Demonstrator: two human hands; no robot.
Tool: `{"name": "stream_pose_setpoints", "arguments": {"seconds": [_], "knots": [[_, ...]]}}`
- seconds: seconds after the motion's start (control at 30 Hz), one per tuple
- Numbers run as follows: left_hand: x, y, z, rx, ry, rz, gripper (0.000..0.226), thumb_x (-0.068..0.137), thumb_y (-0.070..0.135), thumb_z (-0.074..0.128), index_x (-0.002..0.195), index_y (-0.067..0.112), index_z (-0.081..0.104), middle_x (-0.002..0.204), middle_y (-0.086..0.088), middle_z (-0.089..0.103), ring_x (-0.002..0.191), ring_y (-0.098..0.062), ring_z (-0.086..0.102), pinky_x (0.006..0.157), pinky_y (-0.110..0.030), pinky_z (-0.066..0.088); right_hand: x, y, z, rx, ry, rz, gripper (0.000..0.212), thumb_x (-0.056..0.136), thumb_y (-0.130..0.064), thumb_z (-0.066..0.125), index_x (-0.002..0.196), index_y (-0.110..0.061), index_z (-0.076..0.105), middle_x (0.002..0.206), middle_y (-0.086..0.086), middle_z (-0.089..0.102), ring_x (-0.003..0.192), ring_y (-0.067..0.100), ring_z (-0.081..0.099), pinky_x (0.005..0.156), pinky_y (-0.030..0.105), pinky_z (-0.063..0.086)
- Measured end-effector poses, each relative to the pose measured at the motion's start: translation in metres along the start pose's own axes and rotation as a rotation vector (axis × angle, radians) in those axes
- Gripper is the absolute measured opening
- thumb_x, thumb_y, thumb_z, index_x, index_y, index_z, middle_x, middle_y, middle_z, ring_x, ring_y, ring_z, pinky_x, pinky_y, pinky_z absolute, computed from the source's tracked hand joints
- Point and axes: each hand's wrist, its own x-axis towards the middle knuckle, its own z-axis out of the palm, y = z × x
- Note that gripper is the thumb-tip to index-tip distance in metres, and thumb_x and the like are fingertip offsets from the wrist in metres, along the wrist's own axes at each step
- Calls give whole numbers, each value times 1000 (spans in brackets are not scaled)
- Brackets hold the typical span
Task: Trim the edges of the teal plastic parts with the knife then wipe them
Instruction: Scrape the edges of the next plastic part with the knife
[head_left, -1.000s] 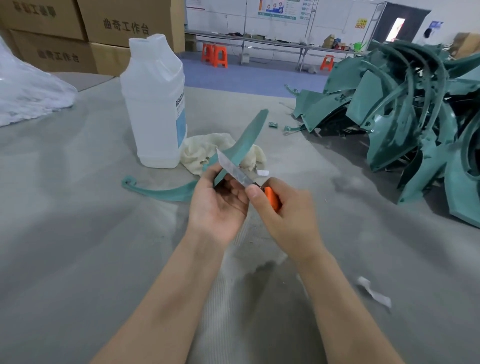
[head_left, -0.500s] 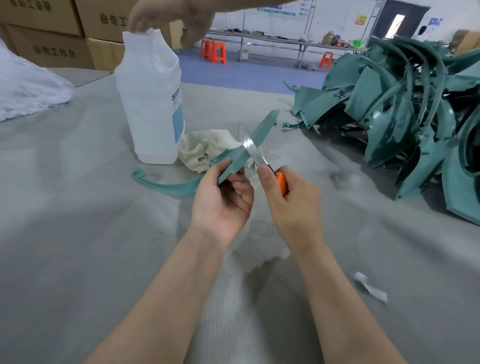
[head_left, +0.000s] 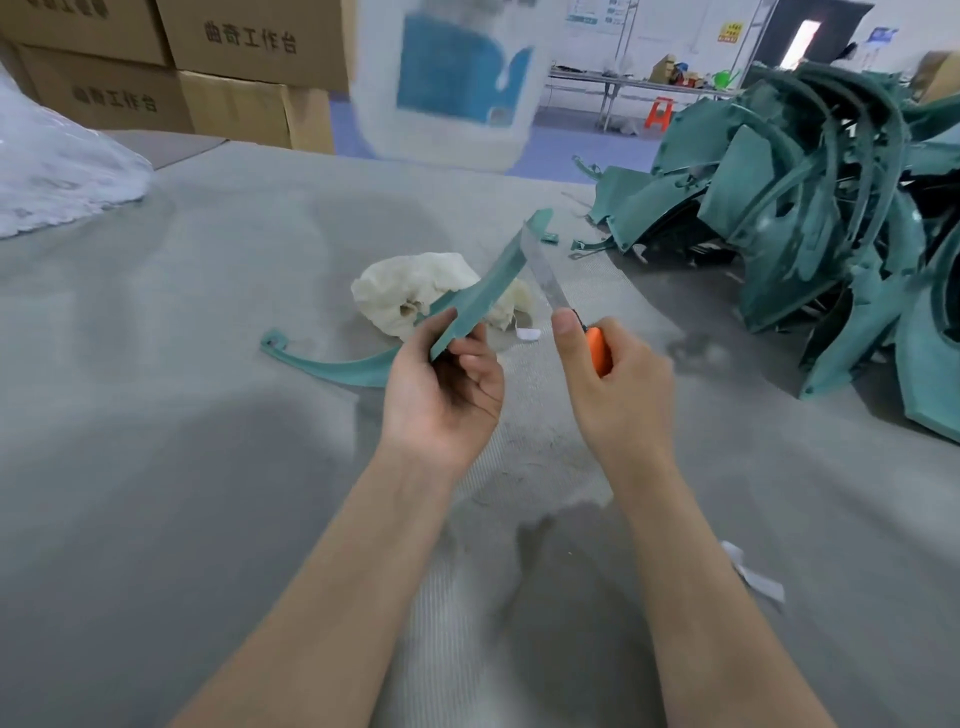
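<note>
Table (head_left: 156, 467) fills most of the view: grey woven cloth cover, ribbed weave showing near the arms, w/ a darker patch btwn the 2 forearms. Far R, a pile (head_left: 810, 218) of teal plastic parts: glossy curved panels & thin arcs, tangled. Top L, stacked brown cardboard boxes (head_left: 249, 52) w/ printed characters. Below them, a crinkly white plastic bag (head_left: 57, 171) at the L edge. Top centre, a translucent white jug (head_left: 447, 83) w/ a blue label, too blurred for detail. Part (head_left: 488, 291): long, thin, matte teal strip, bowed like a crescent. Behind it on the table, a crumpled cream rag (head_left: 415, 291), soft & lumpy. Knife (head_left: 558, 296): straight bare-metal blade, orange handle. Near the R forearm, 1 small white paper scrap (head_left: 753, 577). L hand (head_left: 447, 395) grips the part approx. mid-length, palm up, thumb on the near face & fingers curled under it. R hand (head_left: 618, 389) is wrapped round the knife handle, thumb straight along it toward the blade root. Blade runs just beside the part's R edge, tip at that edge close to the far end; can't tell if it touches. Part sits centre, held above the table in front of the rag. Its long axis goes from a hooked end low at L, which looks to lie on the table, up thru the L hand to a squared tip pointing far-R, toward the pile.
</note>
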Motion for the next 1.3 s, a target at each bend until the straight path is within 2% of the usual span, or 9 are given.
{"name": "stream_pose_setpoints", "arguments": {"seconds": [0.07, 0.17, 0.3, 0.4, 0.47, 0.6, 0.87, 1.17, 1.3], "knots": [[0, 2, 0, -2, -8, 7, 17, 79, 13, 55, 89, 1, 61, 58, -4, 61, 35, -3, 50, 34, -12, 40, -8, -6, -1, 59, -38, -67, 58, 82, -71, 42, 59, -20, 31, 47, -8, 27, 45, 11, 32, 46, 20, 25], [-1, 3, 1, -25, -30, 42, 16, 70, 12, 61, 75, -2, 66, 56, -2, 59, 36, -3, 51, 35, -12, 42, -17, -16, 2, 76, -110, -186, 52, 81, -69, 43, 59, -23, 35, 46, -7, 29, 45, 13, 34, 47, 20, 25], [2, 5, 1, 26, 9, 84, 14, 68, 15, 61, 62, 4, 67, 49, 6, 46, 41, -3, 45, 54, -10, 39, -22, -23, 8, 117, -164, -235, 62, 79, -67, 45, 65, -6, 50, 48, -8, 29, 46, 16, 34, 47, 38, 35], [1, 4, 0, 51, -6, 69, 10, 69, 18, 61, 68, 8, 63, 49, 8, 45, 39, -2, 43, 50, -8, 37, -23, -23, 8, 88, -161, -249, 67, 79, -67, 45, 68, -2, 53, 48, -7, 29, 47, 19, 35, 49, 42, 37], [-1, 3, 1, 37, -28, 37, 10, 68, 17, 60, 71, 7, 60, 47, 8, 45, 35, -2, 43, 42, -8, 38, -23, -22, 8, 99, -153, -235, 65, 79, -66, 45, 66, -2, 51, 48, -7, 30, 47, 18, 34, 49, 42, 36], [-2, 1, 4, -24, -45, 10, 20, 70, 12, 58, 61, -4, 67, 47, 1, 53, 34, -3, 48, 34, -10, 38, -20, -20, 8, 94, -130, -169, 66, 77, -70, 43, 65, -5, 50, 46, -8, 31, 47, 16, 34, 50, 37, 35], [-2, 5, 5, -22, -42, -43, 20, 70, 11, 58, 61, -6, 64, 49, -3, 55, 32, -4, 50, 31, -12, 38, -18, -17, 9, 87, -92, -159, 61, 77, -70, 44, 60, -11, 43, 45, -7, 28, 44, 14, 30, 50, 29, 28], [-2, 6, 5, 25, -63, -68, 24, 74, 12, 54, 60, -4, 64, 47, -1, 52, 32, -3, 50, 32, -11, 38, -17, -14, 12, 58, -75, -151, 69, 76, -73, 41, 63, -6, 46, 45, -6, 30, 46, 15, 32, 49, 30, 29], [-2, 4, 3, 41, -81, -102, 11, 73, 12, 57, 74, 1, 58, 48, 1, 50, 33, -3, 48, 32, -11, 38, -11, -11, 10, 95, -38, -90, 59, 78, -73, 41, 57, -18, 34, 44, -6, 29, 46, 13, 30, 48, 25, 24]]}}
